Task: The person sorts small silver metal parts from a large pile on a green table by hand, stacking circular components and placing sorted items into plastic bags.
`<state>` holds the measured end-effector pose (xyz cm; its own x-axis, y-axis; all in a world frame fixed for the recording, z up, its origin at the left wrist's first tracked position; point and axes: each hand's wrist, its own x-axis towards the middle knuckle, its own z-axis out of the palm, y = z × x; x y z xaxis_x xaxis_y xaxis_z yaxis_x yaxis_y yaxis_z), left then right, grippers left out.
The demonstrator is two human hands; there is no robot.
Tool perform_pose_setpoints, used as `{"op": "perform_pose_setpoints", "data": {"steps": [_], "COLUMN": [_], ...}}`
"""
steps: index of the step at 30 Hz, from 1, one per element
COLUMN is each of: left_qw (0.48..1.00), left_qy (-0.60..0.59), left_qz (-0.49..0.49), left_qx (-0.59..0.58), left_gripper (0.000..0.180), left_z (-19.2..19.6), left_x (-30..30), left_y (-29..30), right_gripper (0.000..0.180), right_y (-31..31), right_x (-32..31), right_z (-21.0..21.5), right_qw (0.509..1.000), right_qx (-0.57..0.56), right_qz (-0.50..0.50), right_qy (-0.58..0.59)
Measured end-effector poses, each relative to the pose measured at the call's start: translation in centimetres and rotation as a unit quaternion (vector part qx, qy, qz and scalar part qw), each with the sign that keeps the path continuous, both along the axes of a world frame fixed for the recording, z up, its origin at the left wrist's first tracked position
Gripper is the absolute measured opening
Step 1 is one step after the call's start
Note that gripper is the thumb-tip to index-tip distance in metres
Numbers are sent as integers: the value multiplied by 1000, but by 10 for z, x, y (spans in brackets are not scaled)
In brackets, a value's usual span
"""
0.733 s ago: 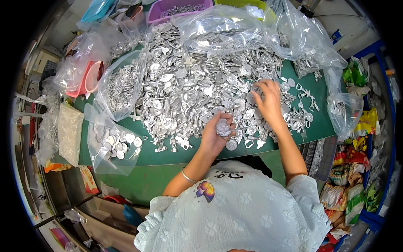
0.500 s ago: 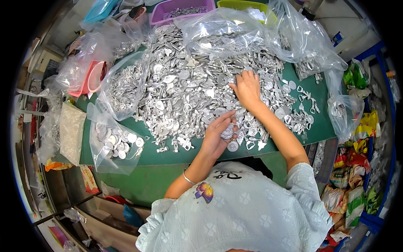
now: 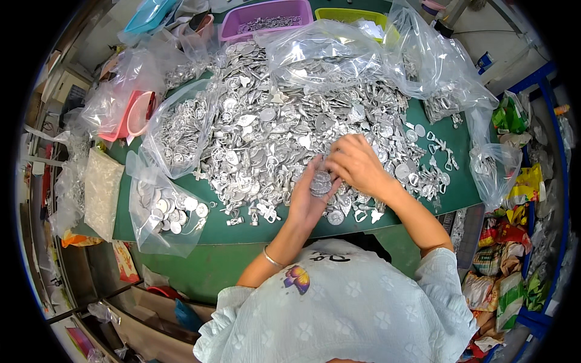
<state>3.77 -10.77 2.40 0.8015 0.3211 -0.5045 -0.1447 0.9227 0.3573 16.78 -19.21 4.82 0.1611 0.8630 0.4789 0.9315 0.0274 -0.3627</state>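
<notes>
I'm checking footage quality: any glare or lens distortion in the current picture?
Head view: bright glare streaks the clear plastic bag behind the hands; the blue rack bows at right, corners black; the silver disc in the left hand is too small to read.

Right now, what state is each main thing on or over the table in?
Left hand: cupped, holding round silver pieces
Right hand: fingers bent, grip unclear
Metal pile: loose, heaped
Purple tub: uncovered, holding small metal pieces
Near-left clear bag: lying down, partly filled with discs
</notes>
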Motion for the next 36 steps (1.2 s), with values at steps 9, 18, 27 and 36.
{"op": "perform_pose_setpoints", "data": {"steps": [9, 18, 27, 36], "left_qw": [997, 994, 994, 999], "left_qy": [-33, -21, -14, -17], "left_qz": [-62, -86, -88, -52], "left_qx": [37, 61, 56, 3], "left_gripper": [29, 30, 34, 33], "left_z": [-15, -15, -13, -18], "left_x": [-7, -5, -9, -2], "left_y": [3, -1, 0, 3], "right_gripper": [5, 21, 6, 17], "right_y": [35, 10, 22, -7], "right_x": [78, 69, 79, 27], "right_z": [-48, -49, -41, -16], "right_qw": [968, 982, 975, 952], "right_qx": [-18, -9, 3, -55], "right_qz": [-202, -182, -194, -112], "right_qy": [-147, -53, -104, 279]}}
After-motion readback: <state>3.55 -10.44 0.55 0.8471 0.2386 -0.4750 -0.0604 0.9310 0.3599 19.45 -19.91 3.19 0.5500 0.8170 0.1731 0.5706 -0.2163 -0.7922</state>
